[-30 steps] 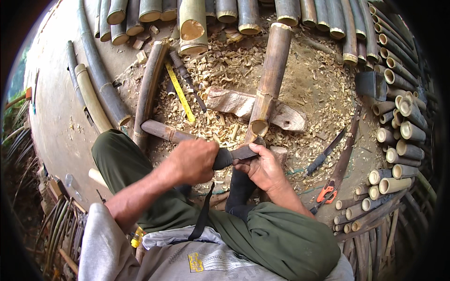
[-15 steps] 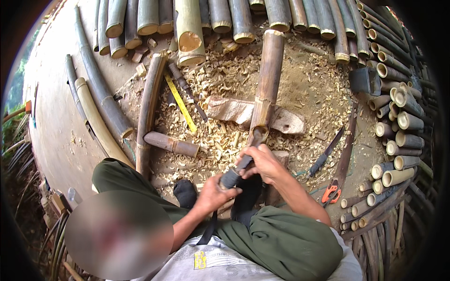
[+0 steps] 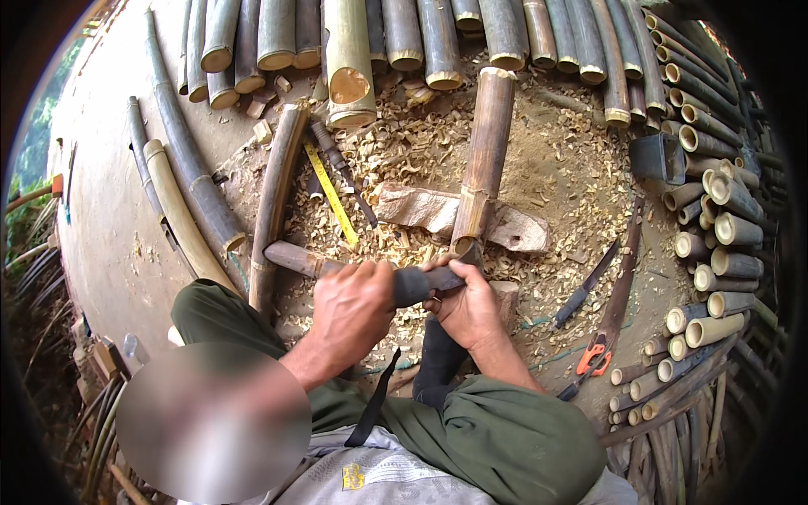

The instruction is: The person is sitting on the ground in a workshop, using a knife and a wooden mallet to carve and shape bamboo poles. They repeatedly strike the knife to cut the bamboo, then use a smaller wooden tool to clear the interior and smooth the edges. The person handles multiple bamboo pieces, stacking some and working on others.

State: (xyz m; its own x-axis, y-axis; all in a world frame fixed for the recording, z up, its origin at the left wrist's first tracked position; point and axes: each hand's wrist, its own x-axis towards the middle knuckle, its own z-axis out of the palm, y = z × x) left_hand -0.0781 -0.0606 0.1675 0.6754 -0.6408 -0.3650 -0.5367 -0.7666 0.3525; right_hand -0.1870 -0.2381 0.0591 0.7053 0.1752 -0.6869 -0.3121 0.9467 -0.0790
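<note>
My left hand (image 3: pixel 355 307) is wrapped around the dark, tape-bound handle of a knife (image 3: pixel 412 286), which lies nearly level and points right. My right hand (image 3: pixel 471 311) is closed at the blade, its thumb laid along the top, just below the near end of a brown bamboo pole (image 3: pixel 484 160). The blade's tip is hidden by that hand. The pole rests across a pale, rough-cut wooden block (image 3: pixel 412 207) and runs away from me. Its near end has a hollowed opening close to the blade.
Wood shavings (image 3: pixel 404 151) cover the ground. A yellow ruler (image 3: pixel 331 192) lies left, near a split bamboo length (image 3: pixel 278 194). Right are a second knife (image 3: pixel 587 286) and an orange-handled saw (image 3: pixel 596 357). Bamboo poles (image 3: pixel 442 42) line the far side; more (image 3: pixel 732 231) are stacked right, beside a dark bin (image 3: pixel 658 153).
The knife has swung from pointing up at the pole's end to lying nearly level. My left hand has risen and turned over on the handle; my right hand has shifted slightly down.
</note>
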